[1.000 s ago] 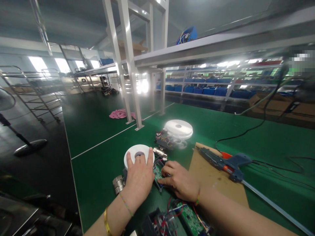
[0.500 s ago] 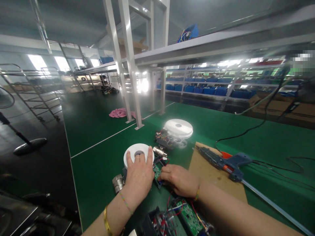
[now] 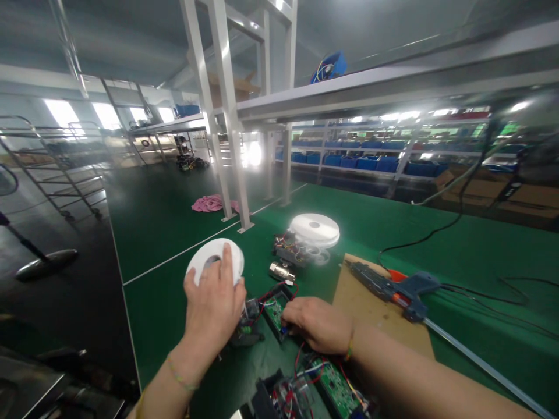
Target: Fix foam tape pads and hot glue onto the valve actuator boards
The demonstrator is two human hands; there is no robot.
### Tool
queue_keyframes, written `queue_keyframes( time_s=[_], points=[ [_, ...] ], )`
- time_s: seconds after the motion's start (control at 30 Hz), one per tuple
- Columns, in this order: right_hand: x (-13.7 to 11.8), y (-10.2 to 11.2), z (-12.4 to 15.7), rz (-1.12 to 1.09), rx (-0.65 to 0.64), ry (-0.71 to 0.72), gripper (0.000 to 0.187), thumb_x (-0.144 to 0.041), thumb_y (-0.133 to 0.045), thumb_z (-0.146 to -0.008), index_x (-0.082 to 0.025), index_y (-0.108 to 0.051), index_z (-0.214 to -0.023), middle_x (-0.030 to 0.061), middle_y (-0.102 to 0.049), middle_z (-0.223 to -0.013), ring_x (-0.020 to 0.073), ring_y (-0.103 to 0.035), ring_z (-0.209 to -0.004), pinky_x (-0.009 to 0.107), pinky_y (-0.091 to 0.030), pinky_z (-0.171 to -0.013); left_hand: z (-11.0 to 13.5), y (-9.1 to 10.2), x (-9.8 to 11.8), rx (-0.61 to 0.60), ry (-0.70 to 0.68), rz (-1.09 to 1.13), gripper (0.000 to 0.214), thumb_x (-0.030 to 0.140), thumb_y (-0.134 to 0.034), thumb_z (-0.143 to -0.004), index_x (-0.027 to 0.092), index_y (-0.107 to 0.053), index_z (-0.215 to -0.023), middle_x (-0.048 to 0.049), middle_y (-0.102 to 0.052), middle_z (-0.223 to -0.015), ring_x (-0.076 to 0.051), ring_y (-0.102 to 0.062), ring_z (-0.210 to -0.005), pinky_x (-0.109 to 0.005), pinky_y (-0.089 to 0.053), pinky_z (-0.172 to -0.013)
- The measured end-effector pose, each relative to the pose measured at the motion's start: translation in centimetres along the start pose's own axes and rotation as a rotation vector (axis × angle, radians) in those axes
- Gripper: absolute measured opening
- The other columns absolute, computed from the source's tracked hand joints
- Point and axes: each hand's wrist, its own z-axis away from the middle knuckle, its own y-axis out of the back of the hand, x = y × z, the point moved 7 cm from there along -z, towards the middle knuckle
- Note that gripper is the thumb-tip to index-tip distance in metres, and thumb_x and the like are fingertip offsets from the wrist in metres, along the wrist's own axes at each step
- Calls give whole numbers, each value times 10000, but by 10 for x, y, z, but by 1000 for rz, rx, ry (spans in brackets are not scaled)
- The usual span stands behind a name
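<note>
My left hand [image 3: 213, 305] grips a white disc [image 3: 236, 256] with a round hole in its middle. The disc is tilted, and the fingers lie across its face and at its edges. Close beside that hand is a dark device part [image 3: 248, 334], partly covered. With its fingers curled, my right hand [image 3: 321, 323] holds the near end of a black case with a green circuit board [image 3: 274, 311] in it; the fingertips are partly hidden. Thin red wires run from the case. Just beyond it lies a metal valve-like fitting [image 3: 282, 272].
Another white disc [image 3: 315, 228] lies behind, beside a wired dark unit [image 3: 289, 250]. On the right, a glue gun [image 3: 410, 294] with a long glue stick rests over brown board [image 3: 379, 326]. More wired boards [image 3: 336, 387] lie in front. White shelf posts [image 3: 231, 116] stand on the green table.
My left hand has moved left with the white disc, which now tilts, uncovering the dark part beside it. The metal fitting at the left is out of sight. My right hand stays at the circuit board.
</note>
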Motion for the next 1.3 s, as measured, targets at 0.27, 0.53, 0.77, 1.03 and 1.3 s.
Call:
queue_keyframes(
  time_s=[0.27, 0.53, 0.77, 1.03, 1.3],
  points=[
    [-5, 1, 10, -58, -18, -10, 176, -97, -622, -844, -179, -683, -987, 60, -706, -924, 203, -637, -866, 283, -460, -754, 4, 9, -133, 141, 207, -52, 748, 500, -154, -978, -29, -254, -1497, -279, -592, -1218, -428, -598, -1075, -623, -419, -973],
    [-8, 13, 17, -123, 45, -142, 239, -68, -649, -763, -201, -734, -943, 55, -712, -930, 219, -651, -895, 287, -472, -751, -30, -28, -150, 64, 81, 57, 643, 386, -219, -977, -15, -369, -1458, -282, -556, -1315, -427, -474, -1281, -651, -250, -1116],
    [14, 53, 38, -221, 385, -581, 189, -194, -528, -891, -150, -689, -980, 101, -726, -1015, 244, -665, -954, 361, -511, -854, -22, -96, -126, -140, -93, 319, 400, 302, -492, -891, 119, -641, -1214, -153, -649, -1272, -282, -587, -1206, -480, -417, -1089],
    [7, 59, 52, -290, 408, -666, 359, -263, -515, -880, -136, -664, -1181, 144, -709, -1183, 295, -643, -1121, 458, -490, -1002, 8, -88, -113, -45, 72, 699, 619, 535, -262, -979, 147, -572, -1349, -141, -558, -1421, -278, -491, -1355, -519, -394, -1147],
    [-56, 99, 142, -246, 551, -734, 471, -482, -414, -930, -198, -683, -1192, 131, -697, -1226, 318, -655, -1115, 507, -529, -986, 77, -72, -91, 66, 215, 980, 795, 781, -308, -890, 170, -618, -1294, -132, -614, -1352, -286, -543, -1302, -481, -428, -1132]
  ],
)
